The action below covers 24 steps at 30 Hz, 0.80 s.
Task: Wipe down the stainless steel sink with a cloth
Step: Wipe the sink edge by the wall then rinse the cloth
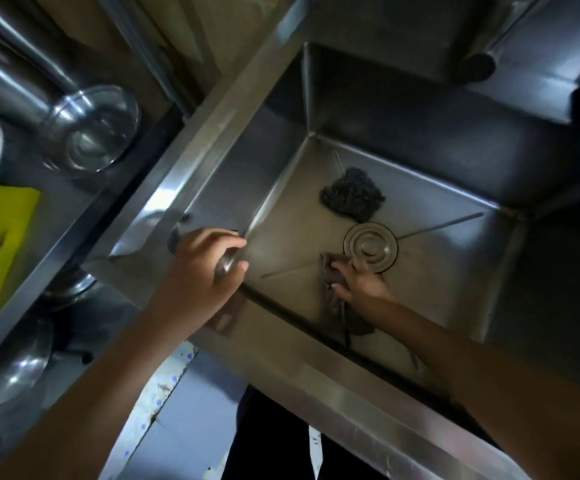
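Your cloth (357, 323) lies on the floor of the stainless steel sink (247, 168), at the near side and touching the edge of the round drain cover (370, 247). Your right hand (361, 280) is on top of it, fingers bent and gripping a bunched part while the rest trails toward you. It looks soft, limp and probably damp, so it should fold and drag rather than slide flat. Hold it in a wad under the palm and press down so that it does not roll up.

Your left hand (205, 265) is at the sink's near left corner, its fingers curled round a small shiny metal object (227, 266); I cannot tell what it is.

A steel wool scrubber (352, 195) sits on the floor beyond the drain, right in the wiping path, and the raised drain cover will likely snag the cloth's edge. A dark spout (479, 65) overhangs the far side. On the counter to the left stand a glass bowl (98, 129), a yellow cloth (1, 244) and a steel bowl (14, 368).
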Available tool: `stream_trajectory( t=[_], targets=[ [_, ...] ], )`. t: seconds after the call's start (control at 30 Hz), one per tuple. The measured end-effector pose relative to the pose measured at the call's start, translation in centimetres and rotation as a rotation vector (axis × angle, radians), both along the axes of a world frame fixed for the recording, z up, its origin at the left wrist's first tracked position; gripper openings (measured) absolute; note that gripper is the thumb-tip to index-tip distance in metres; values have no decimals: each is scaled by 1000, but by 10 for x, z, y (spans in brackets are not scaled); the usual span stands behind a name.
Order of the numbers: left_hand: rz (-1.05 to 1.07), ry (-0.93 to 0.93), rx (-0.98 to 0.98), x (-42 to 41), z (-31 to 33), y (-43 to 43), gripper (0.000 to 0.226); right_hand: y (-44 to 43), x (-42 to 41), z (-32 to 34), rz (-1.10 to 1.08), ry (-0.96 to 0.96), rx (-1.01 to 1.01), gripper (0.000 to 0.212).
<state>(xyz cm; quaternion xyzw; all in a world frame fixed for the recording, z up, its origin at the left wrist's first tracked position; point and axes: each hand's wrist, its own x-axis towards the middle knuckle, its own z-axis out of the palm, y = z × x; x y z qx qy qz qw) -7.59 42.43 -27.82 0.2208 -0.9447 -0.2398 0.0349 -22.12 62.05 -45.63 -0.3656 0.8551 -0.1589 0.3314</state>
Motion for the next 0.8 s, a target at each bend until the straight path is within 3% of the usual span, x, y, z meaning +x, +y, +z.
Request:
stream_trajectory(
  t=[0.1, 0.23, 0.5, 0.8],
  targets=[
    [-38, 8, -43, -10, 4, -33, 40, -25, 2, 12, 44, 96, 34, 49],
    [-157, 76, -85, -27, -1, -87, 30, -63, 3, 26, -17, 75, 3, 48],
    [-477, 106, -83, -67, -10, -173, 31, -136, 4, 21, -240, 72, 131, 48],
    [-656, -6, -178, -133, -35, -178, 52, -162, 33, -19, -388, -96, 129, 47]
  ],
)
